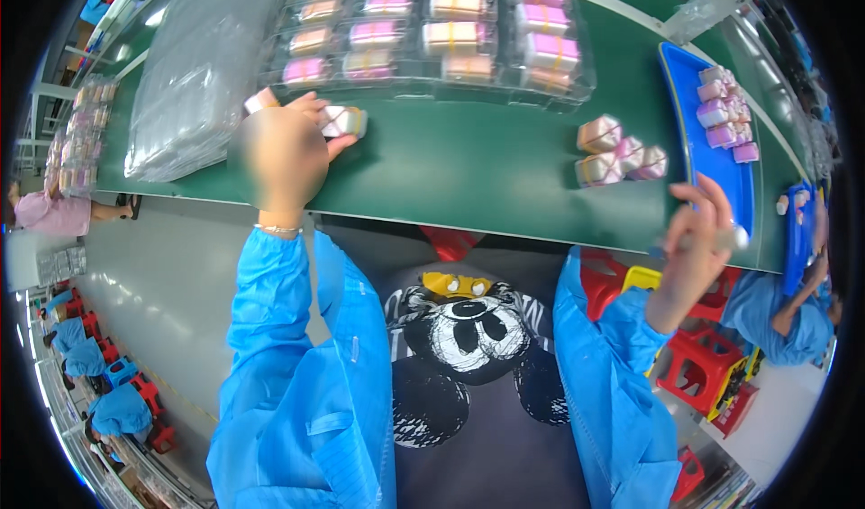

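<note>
- Where the green table (468, 162) runs off to the far left, a stack of clear plastic trays (194, 77) lies on it.
- Just right of that stack, the left hand (284, 153) rests on the table, fingers closed around a small banded packet (345, 121), which sits on the table at the near edge of the big tray.
- Beyond it, a clear tray of packets (432, 27) holds rows of pink and cream bundles.
- Further right, four loose packets (620, 153) huddle together on the table.
- Nearer the table's edge, the right hand (694, 239) grasps a thin white stick (734, 236).
- Beside it lies a blue tray (689, 131) with more pink packets.
</note>
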Available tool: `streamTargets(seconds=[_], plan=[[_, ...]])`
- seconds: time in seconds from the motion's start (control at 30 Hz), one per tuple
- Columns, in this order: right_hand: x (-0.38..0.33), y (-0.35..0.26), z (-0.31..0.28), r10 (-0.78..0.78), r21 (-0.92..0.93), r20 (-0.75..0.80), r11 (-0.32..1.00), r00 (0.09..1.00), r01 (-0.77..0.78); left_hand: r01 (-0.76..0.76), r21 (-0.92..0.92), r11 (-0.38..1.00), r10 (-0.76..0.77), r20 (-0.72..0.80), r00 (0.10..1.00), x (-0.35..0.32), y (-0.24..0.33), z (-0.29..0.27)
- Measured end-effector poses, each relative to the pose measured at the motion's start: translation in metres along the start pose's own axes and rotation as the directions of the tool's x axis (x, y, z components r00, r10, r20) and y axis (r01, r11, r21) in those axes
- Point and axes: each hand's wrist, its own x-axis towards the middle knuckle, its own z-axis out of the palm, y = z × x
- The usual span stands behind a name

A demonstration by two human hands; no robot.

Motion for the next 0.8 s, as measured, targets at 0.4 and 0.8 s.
streamTargets(seconds=[0.4, 0.8], plan=[[-0.007, -0.027, 0.133, 0.051, 0.205, 0.582, 0.957, 0.812, -0.207, 0.092, 0.109, 0.990, -0.092, -0.008, 0.996, 0.017, 0.037, -0.002], [0.026, -0.012, 0.166, -0.224, 0.660, 0.326, 0.750, 0.918, -0.051, 0.498, -0.704, 0.505, -0.171, 0.485, 0.858, 0.019, 0.091, 0.072]])
